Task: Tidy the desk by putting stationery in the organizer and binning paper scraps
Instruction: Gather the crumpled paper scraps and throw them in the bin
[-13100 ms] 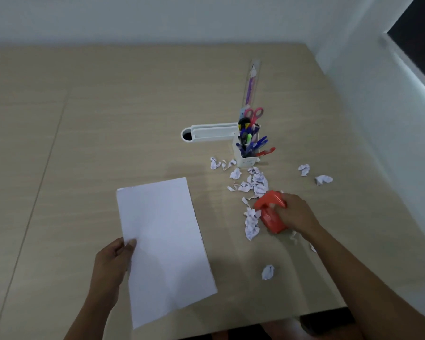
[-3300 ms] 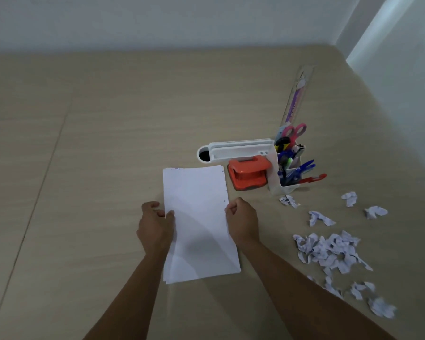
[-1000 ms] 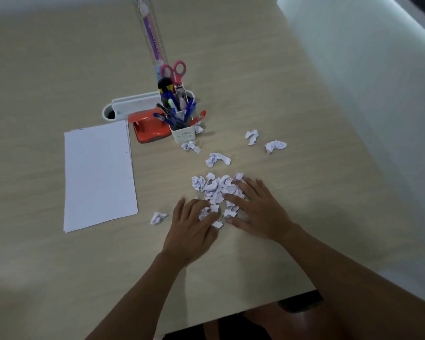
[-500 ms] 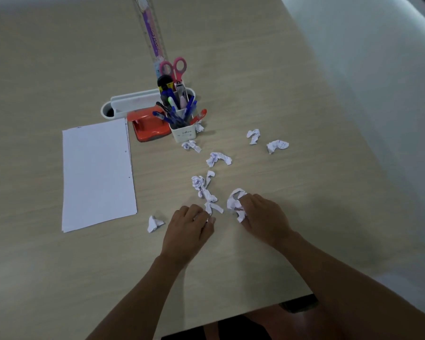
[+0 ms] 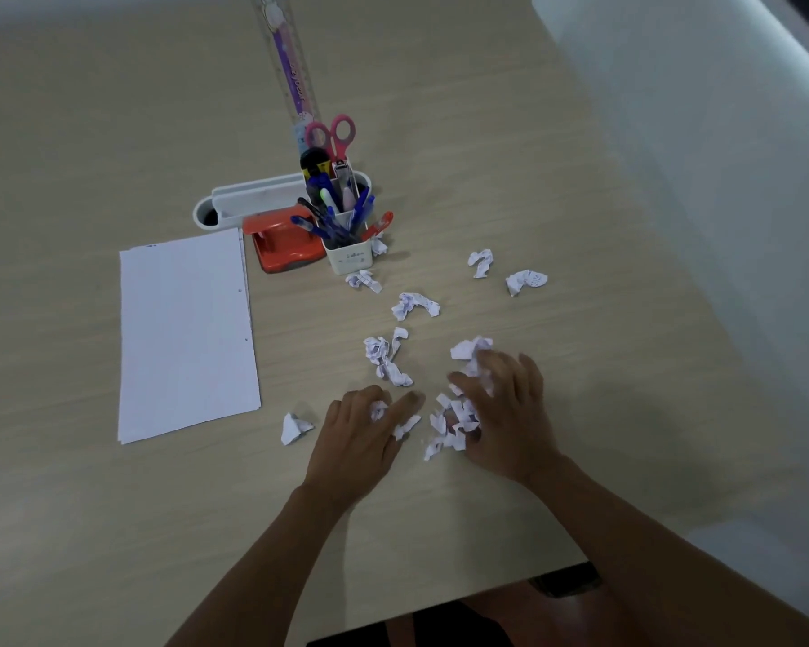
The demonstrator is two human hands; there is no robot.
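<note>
paper scraps (image 5: 449, 427): light, crumpled, scatter easily | scoop from sides | left hand (image 5: 360, 436) pinching scrap | right hand (image 5: 505, 413) curled over pile

Single head-worn cam, wide-angle, looking fwd and steeply down over the desk (image 5: 90, 530) from the near edge. Both forearms are entering from the bottom of frame; left hand (image 5: 363, 436) and right hand (image 5: 505, 413) are sitting close to the lens, just below centre. The organizer (image 5: 346, 226) is standing farther off, upper centre; the paper sheet (image 5: 183, 333) is lying centre-left. A pale wall (image 5: 720, 156) is running down the right side, lines bowing w/ lens distortion. No 2nd view, so no shared region.
</note>
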